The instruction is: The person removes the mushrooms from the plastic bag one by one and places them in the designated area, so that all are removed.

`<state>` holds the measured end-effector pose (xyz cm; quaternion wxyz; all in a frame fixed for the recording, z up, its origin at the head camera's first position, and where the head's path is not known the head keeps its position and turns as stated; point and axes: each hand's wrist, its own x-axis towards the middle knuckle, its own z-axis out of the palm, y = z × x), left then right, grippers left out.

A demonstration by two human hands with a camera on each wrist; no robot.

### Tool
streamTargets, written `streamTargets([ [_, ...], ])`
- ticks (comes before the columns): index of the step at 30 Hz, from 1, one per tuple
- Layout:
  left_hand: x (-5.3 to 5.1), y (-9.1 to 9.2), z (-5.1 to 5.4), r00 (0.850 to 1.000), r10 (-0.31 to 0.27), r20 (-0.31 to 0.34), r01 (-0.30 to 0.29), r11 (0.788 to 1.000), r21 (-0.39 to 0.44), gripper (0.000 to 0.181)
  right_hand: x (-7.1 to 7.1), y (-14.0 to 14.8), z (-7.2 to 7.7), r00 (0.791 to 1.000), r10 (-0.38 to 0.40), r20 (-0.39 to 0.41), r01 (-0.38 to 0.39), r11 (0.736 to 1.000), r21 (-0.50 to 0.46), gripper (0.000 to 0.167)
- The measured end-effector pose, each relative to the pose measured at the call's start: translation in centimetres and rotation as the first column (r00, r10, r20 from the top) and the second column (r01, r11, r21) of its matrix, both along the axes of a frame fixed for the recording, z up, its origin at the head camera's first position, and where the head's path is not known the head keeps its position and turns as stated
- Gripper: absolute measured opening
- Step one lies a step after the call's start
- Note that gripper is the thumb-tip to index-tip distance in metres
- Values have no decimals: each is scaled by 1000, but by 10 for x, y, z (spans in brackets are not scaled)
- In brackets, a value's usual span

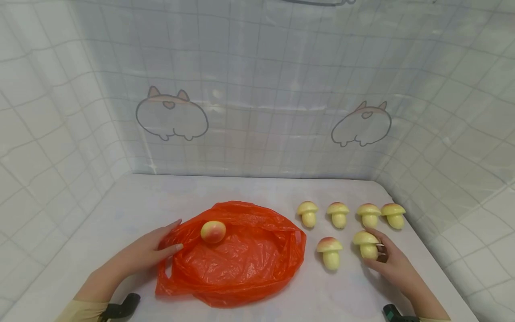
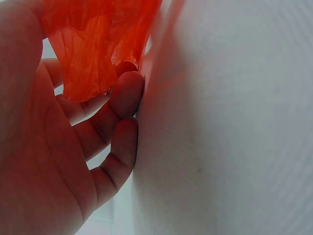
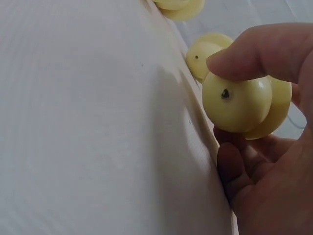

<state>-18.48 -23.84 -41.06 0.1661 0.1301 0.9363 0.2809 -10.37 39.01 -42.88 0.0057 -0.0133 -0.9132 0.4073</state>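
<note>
A red plastic bag (image 1: pixel 241 286) lies spread on the table with its mouth open. Its left edge is held between the thumb and fingers of my left hand (image 1: pixel 154 248); the left wrist view shows crumpled red film (image 2: pixel 93 44) against the curled fingers (image 2: pixel 124 142). Inside the bag, near its left side, sits a yellow rounded piece with a red blush (image 1: pixel 213 232), its underside hidden. At the right, my right hand (image 1: pixel 392 264) grips a pale yellow toy mushroom (image 1: pixel 366 245) (image 3: pixel 237 103), thumb on one side and fingers on the other.
Several more toy mushrooms stand to the right of the bag: a back row (image 1: pixel 339 214) and one nearer the front (image 1: pixel 331 253). The white table (image 1: pixel 342 299) is enclosed by a grid-patterned curtain (image 1: pixel 265 112) behind and at both sides.
</note>
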Motion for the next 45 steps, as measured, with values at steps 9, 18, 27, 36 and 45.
streamTargets([
  [9, 1, 1, 1, 1000, 1, -9, -1, 1000, -9, 89, -1, 3, 1, 1000, 25, -2, -25, 999, -20, 85],
  [18, 0, 0, -2, 1000, 6, -1, -6, 1000, 0, 89, 0, 5, -1, 999, 26, 27, -26, 1000, -16, 92],
  [27, 1, 2, 1, 1000, 6, -5, -6, 1000, 7, 89, 2, 6, -1, 997, 25, 68, -24, 1000, -19, 92],
  [36, 0, 0, -1, 1000, 4, -6, -4, 1000, -9, 89, 1, 5, -2, 996, 32, 83, -28, 999, -45, 96],
  [45, -1, -1, -3, 1000, 0, -6, 0, 1000, -11, 91, 2, 7, -1, 997, 36, 69, -35, 999, -11, 96],
])
